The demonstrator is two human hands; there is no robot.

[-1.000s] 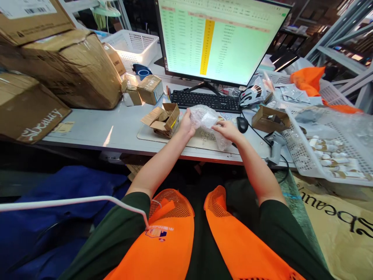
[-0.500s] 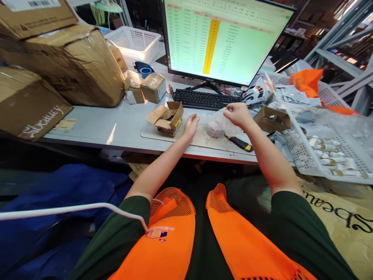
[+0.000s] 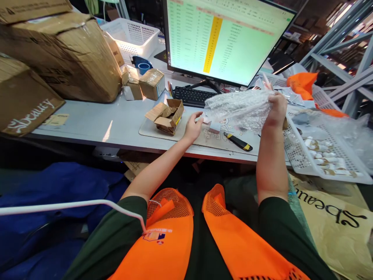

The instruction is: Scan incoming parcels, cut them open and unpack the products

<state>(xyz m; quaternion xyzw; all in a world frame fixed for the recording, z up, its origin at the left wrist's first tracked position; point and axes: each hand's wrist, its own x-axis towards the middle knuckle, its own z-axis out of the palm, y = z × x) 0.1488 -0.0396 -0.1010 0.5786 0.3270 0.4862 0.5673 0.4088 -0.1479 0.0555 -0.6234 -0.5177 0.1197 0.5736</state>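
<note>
My right hand [image 3: 276, 111] is closed on one end of a crumpled sheet of clear bubble wrap [image 3: 241, 107]. The sheet stretches leftward above the work mat [image 3: 186, 136]. My left hand [image 3: 194, 127] is over the mat, fingers slightly curled and apart. Just beyond its fingertips is a small pale item [image 3: 206, 118], partly under the wrap; whether they touch I cannot tell. A small flat pinkish-brown piece [image 3: 215, 129] lies on the mat. A yellow-and-black utility knife [image 3: 238, 142] lies to its right. Left of my left hand stands a small opened cardboard box [image 3: 169, 118].
A monitor [image 3: 227, 42] and a black keyboard [image 3: 192, 96] stand behind the mat. Large cartons [image 3: 72, 58] fill the left side. At right, a white basket [image 3: 309, 161] holds several small white-and-gold items. Another white basket [image 3: 145, 48] is at the back.
My right hand has moved right and a little up, drawing the bubble wrap out long from the bunch on the mat. The pinkish-brown piece is now uncovered. My left hand has barely moved.
</note>
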